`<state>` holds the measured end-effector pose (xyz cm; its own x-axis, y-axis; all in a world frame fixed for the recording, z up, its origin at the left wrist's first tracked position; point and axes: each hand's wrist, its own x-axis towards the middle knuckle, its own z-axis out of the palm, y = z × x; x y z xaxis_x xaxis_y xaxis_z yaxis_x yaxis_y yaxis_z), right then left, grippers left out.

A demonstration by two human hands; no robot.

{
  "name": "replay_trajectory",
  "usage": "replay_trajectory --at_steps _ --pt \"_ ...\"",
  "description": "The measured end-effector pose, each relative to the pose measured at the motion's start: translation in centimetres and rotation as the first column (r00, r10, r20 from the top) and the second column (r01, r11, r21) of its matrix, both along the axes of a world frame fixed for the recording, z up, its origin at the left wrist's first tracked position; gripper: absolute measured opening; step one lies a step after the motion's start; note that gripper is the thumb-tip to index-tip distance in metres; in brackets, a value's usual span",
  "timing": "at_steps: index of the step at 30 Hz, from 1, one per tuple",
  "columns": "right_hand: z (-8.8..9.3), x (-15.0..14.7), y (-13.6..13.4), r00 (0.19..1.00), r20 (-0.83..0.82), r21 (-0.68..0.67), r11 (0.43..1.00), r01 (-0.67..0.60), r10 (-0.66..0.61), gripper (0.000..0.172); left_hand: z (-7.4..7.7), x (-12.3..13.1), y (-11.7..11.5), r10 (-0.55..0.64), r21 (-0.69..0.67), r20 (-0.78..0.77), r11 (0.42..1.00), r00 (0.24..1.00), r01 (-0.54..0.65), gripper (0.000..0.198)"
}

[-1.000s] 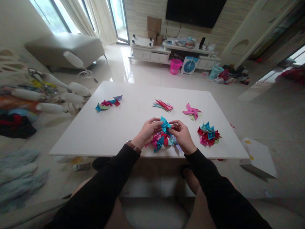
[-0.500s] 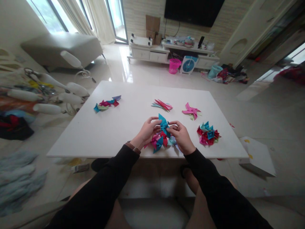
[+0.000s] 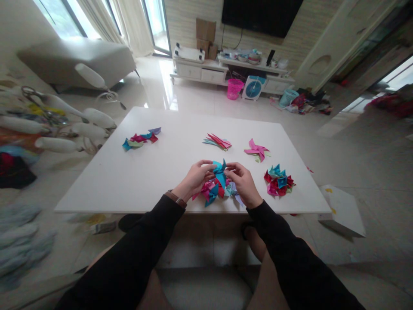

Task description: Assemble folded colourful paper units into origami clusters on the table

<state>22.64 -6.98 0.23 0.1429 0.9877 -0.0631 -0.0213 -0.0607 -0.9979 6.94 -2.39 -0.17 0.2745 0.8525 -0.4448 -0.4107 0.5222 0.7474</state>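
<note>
Between my two hands, above the front part of the white table (image 3: 145,181), is a blue folded-paper piece (image 3: 220,172) with pointed flaps. My left hand (image 3: 197,175) pinches it from the left, and my right hand (image 3: 241,180) pinches its right side with thumb and finger. Just beneath and in front lies a pile of folded paper pieces (image 3: 211,194) in pink, red, blue and lilac, partly covered by my hands. The exact folds of the held piece are too small to make out.
On the table are a row of folded papers (image 3: 140,140) at left, a stack of flat folded strips (image 3: 218,141) behind my hands, a pink paper pinwheel (image 3: 257,149) and a heap of coloured folded pieces (image 3: 279,181) at right. A white box (image 3: 342,211) stands beside the table.
The blue paper piece has been turned between my fingers, so its points now face differently. Both hands still grip it. The whole view has shifted slightly.
</note>
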Motion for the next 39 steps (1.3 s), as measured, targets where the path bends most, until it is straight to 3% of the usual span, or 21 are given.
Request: replay_trajectory --at_steps 8,15,20,25,28,31,35,39 --pt "-0.4 0.1 0.1 0.993 0.011 0.046 0.992 0.119 -0.12 0.023 -0.2 -0.3 -0.1 -0.075 0.036 0.008 0.997 0.997 0.075 0.02" --pt "-0.3 0.6 0.3 0.989 -0.033 0.046 0.988 0.148 -0.146 0.024 -0.1 -0.9 0.2 -0.098 0.174 -0.13 0.977 0.987 0.12 0.024" --pt "-0.1 0.4 0.2 0.992 -0.02 0.042 0.992 0.122 -0.121 0.022 0.4 -1.8 0.7 -0.093 0.427 -0.277 0.88 0.956 0.209 0.026" --pt "0.1 0.1 0.1 0.997 -0.005 0.032 0.997 0.077 -0.077 0.022 1.0 -2.0 0.7 -0.121 0.489 -0.353 0.822 0.928 0.293 0.028" --pt "0.2 0.1 0.0 0.997 0.031 0.039 0.996 0.075 -0.076 0.024 0.8 -2.5 1.3 -0.065 0.533 -0.432 0.787 0.9 0.312 0.024" --pt "0.2 0.3 -0.1 0.991 0.097 0.073 0.994 0.084 -0.091 0.025 0.3 -3.9 2.5 0.083 0.555 -0.591 0.763 0.803 0.33 0.021" --pt "0.2 0.6 -0.2 0.988 0.126 0.085 0.993 0.076 -0.087 0.02 -0.7 -6.6 3.7 0.269 0.511 -0.807 0.765 0.525 0.392 0.012" --pt "0.4 0.7 -0.4 0.99 0.124 0.074 0.996 0.058 -0.067 0.018 -2.3 -9.3 4.1 0.292 0.397 -0.914 0.784 0.282 0.477 0.011"
